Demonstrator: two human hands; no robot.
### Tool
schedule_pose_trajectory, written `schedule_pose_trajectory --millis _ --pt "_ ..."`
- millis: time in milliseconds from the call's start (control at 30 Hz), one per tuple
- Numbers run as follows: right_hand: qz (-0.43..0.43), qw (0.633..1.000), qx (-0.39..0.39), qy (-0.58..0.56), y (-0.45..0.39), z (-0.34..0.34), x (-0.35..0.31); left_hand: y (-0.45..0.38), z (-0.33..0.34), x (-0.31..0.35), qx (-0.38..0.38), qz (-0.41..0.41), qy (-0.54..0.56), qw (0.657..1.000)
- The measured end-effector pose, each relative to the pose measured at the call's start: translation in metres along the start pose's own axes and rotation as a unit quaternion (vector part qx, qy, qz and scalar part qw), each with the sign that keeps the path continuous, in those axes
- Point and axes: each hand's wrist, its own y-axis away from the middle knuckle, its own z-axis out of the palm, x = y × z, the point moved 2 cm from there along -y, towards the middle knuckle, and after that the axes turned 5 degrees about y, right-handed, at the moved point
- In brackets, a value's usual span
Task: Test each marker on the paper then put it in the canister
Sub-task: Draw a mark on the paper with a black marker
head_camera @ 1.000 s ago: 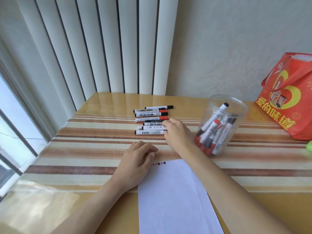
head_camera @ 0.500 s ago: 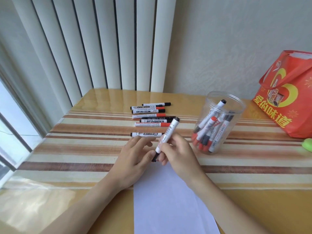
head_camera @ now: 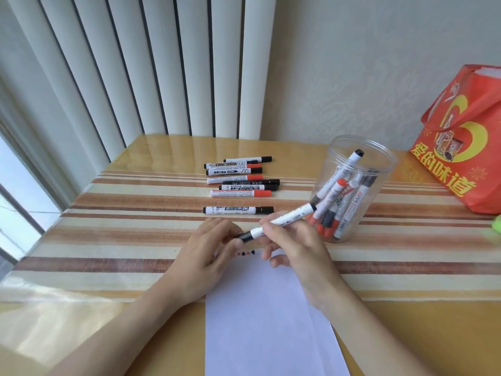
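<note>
held marker (head_camera: 282, 220): white barrel, black cap end; lying at a slant between the two hands, cap end low at the left hand, tail end high, reaching toward the canister's foot.
right hand (head_camera: 295, 248): fingers curling round the marker's barrel near its middle, gripping it from above; hovering over the far edge of the paper.
left hand (head_camera: 208, 256): fingertips pinching the black cap (head_camera: 245, 236) just left of the right hand's grip; the palm seems to be lying on the tablecloth beside the paper's left edge.
paper (head_camera: 265, 329): white sheet lying directly beneath the grip, running toward the person; small red and black test marks (head_camera: 245, 253) sitting at its far edge, just under the cap.
canister (head_camera: 352, 185): clear round tub standing just right of the grip and beyond it, open-topped, holding a leaning bunch of red and black markers.
loose markers (head_camera: 241, 183): eight lying in a rough column beyond the grip, the nearest one just beyond the left fingers, not touching them.
tablecloth (head_camera: 122, 229): striped brown and cream, lying under a glossy cover.
red bag (head_camera: 466, 142): standing far right of the grip, behind the canister.
green object (head_camera: 497, 225): showing at the right edge; too cropped to tell what.
</note>
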Motion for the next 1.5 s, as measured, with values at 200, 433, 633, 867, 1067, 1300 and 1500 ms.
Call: schedule_pose_trajectory --millis 200,433,633,867,1067,1300,1500 --pt "0.065 0.993 -0.093 0.016 -0.002 -0.011 0.001 0.0 -0.005 -0.005 0.064 -0.087 0.026 0.994" --pt "-0.214 0.826 -0.029 0.52 -0.007 -0.012 0.009 0.001 0.006 -0.006 -0.007 -0.004 -0.037 0.999" --pt "-0.352 0.7 0.009 0.622 -0.006 0.006 0.009 0.001 0.008 -0.003 -0.04 0.025 -0.034 0.998" --pt "-0.331 0.71 0.004 0.622 -0.006 0.01 0.008 0.002 0.01 0.001 -0.011 0.05 -0.097 0.994" --pt "-0.328 0.709 0.012 0.623 -0.003 0.017 0.007 0.002 0.008 0.001 0.017 0.056 -0.094 0.994" --pt "-0.297 0.706 0.11 0.634 -0.008 -0.004 0.0 -0.003 -0.007 -0.006 0.075 0.061 -0.115 0.989" --pt "-0.222 0.845 0.029 0.486 -0.014 -0.02 0.011 0.0 -0.002 -0.024 0.056 -0.047 -0.194 0.978"
